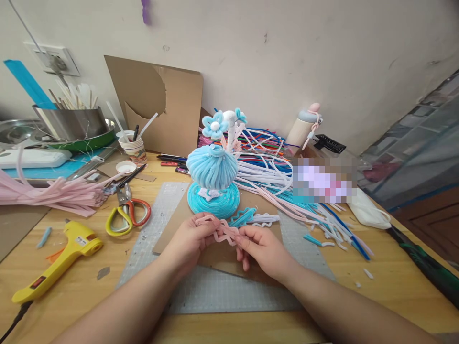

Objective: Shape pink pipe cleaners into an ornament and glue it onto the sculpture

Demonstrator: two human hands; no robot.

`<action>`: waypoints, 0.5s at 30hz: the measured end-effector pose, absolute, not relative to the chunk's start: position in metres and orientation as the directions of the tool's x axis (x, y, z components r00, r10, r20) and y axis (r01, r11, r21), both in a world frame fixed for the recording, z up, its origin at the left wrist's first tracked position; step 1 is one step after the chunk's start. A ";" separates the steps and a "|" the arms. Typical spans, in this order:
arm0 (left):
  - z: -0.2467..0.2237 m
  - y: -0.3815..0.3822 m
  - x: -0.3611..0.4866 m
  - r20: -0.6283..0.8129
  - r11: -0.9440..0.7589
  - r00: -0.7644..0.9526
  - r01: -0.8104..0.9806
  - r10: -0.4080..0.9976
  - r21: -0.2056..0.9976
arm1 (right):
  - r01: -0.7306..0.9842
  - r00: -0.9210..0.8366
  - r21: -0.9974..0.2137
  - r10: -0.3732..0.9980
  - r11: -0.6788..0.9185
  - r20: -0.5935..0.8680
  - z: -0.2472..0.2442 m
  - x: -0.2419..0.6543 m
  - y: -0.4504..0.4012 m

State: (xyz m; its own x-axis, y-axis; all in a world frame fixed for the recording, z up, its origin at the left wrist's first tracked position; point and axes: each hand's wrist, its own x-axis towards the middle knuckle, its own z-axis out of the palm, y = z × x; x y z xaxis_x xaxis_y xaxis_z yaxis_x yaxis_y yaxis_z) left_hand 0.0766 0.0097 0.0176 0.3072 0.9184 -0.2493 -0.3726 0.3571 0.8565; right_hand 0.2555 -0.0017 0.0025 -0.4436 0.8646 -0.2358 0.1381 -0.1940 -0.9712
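From the head cam, both hands are up front over the bench (353, 306), pinching the same bit of pink zigzag pipe cleaner (226, 232): the left hand (199, 234) has one end between thumb and fingers, and the right hand (263, 248) grips the other end the same way. That pink piece sits in the air between them, above a sheet of cardboard (222, 260) lying on a grey cutting mat (233, 294). Just past the hands are some blue zigzag strips (244, 216) and white ones (265, 218). Right behind the left hand there's a fluffy blue figure (213, 167) on a round blue base (195, 203), with a blue flower (215, 125) up top. Over on the left you've got a yellow glue gun (81, 241), scissors (125, 203) with yellow and red handles, a pile of pink pipe cleaners (71, 193) and a paper cup (134, 148) holding sticks. To the right of the figure is a big messy heap of white, blue and pink stems (265, 172), with a pale bottle (299, 131) behind it near the wall.
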 end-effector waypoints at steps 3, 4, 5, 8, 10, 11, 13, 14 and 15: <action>0.017 0.010 0.074 -0.169 0.188 0.137 -0.135 0.976 0.973 | 0.222 -0.412 -0.960 0.875 -0.172 -0.253 0.004 0.257 -0.002; 0.017 0.010 0.073 -0.080 0.081 0.083 -0.006 0.993 0.997 | 0.264 -0.403 -0.952 0.879 -0.155 -0.255 0.004 0.258 -0.002; 0.019 0.009 0.072 0.023 -0.031 0.069 0.131 0.997 0.991 | 0.305 -0.397 -0.943 0.882 -0.134 -0.253 0.005 0.258 -0.003; 0.026 0.007 0.072 0.221 -0.307 0.246 0.398 0.944 0.865 | 0.380 -0.417 -0.921 0.872 -0.089 -0.257 0.008 0.260 -0.004; 0.030 0.004 0.073 0.226 -0.400 0.395 0.442 0.890 0.803 | 0.382 -0.458 -0.917 0.838 -0.116 -0.297 0.010 0.261 -0.005; 0.032 0.003 0.074 0.200 -0.404 0.436 0.446 0.878 0.799 | 0.372 -0.477 -0.917 0.817 -0.147 -0.324 0.012 0.260 -0.005; 0.034 0.000 0.076 0.089 -0.324 0.476 0.438 0.875 0.838 | 0.333 -0.507 -0.917 0.779 -0.218 -0.370 0.014 0.260 -0.004; 0.034 -0.001 0.077 0.014 -0.247 0.475 0.431 0.880 0.868 | 0.306 -0.515 -0.919 0.769 -0.248 -0.379 0.014 0.260 -0.003; 0.033 -0.002 0.077 -0.064 -0.156 0.467 0.418 0.882 0.895 | 0.274 -0.524 -0.922 0.762 -0.272 -0.380 0.015 0.261 -0.003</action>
